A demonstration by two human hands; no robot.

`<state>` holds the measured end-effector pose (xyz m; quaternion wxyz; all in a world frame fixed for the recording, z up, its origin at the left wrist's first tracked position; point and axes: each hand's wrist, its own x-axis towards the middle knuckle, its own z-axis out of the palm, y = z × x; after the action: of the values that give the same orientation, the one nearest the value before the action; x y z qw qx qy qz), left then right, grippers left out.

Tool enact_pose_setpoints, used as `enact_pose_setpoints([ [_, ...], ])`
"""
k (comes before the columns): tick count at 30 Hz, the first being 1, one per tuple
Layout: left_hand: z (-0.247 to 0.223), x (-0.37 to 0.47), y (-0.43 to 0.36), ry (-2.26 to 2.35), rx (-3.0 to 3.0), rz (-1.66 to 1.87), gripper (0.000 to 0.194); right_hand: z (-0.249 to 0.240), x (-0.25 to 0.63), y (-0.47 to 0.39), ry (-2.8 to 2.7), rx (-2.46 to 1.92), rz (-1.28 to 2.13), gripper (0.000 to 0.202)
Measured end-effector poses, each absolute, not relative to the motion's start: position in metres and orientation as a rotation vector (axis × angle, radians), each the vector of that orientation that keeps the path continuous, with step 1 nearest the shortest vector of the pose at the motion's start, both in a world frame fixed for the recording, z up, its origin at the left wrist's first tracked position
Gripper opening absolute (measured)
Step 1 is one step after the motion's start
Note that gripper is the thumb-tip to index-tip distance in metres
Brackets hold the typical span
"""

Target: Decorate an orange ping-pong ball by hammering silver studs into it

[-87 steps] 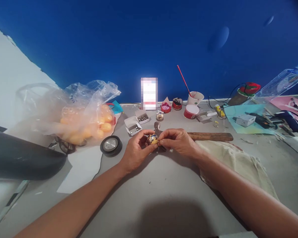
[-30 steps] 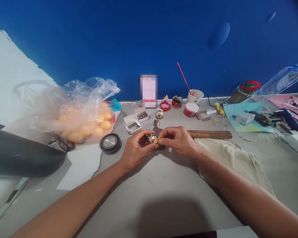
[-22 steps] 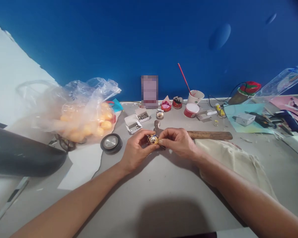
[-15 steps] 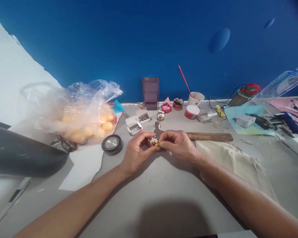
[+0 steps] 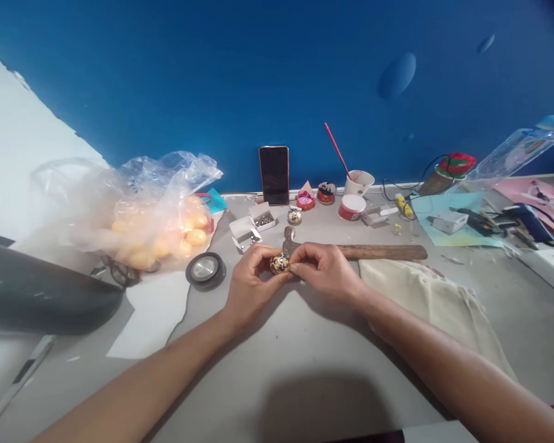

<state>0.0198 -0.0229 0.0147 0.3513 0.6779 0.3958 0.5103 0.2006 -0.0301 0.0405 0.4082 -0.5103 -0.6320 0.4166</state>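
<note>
Between thumb and fingers, my left hand grips a small round ball, yellow and dark, studded with shiny metal pins. My right hand is closed in a pinch at the ball's right side; whatever its fingertips hold is too small to make out. Just behind my hands lies a hammer with a wooden handle, its metal head partly hidden by the fingers. Two small open boxes of metal pins sit behind my left hand. A second studded ball rests beyond the hammer head.
A plastic bag of orange balls stands left, near a round black-rimmed disc. A phone leans on the blue wall. Paper cup and red-white tub stand behind. Beige cloth lies right of my right hand.
The whole view has shifted slightly, so things appear a little further left. Both hands stay at the ball, which seems slightly turned, with its studs showing differently.
</note>
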Motion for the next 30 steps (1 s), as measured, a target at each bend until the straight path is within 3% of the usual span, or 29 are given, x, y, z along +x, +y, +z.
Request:
enact_pose_setpoints([
  [9, 0.018, 0.02, -0.022, 1.018, 1.409, 1.097, 0.037, 0.042, 0.212, -0.021, -1.475, -1.216, 1.365, 0.013],
  [20, 0.017, 0.018, -0.018, 0.958, 1.476, 1.079, 0.034, 0.036, 0.211, -0.022, -1.572, -1.298, 1.26, 0.014],
  [26, 0.016, 0.017, -0.016, 0.925, 1.254, 0.947, 0.048, 0.033, 0.219, -0.018, -1.418, -1.102, 1.548, 0.022],
  [30, 0.016, 0.016, -0.015, 0.915, 1.311, 0.943, 0.047, 0.032, 0.22, -0.018, -1.468, -1.155, 1.503, 0.02],
])
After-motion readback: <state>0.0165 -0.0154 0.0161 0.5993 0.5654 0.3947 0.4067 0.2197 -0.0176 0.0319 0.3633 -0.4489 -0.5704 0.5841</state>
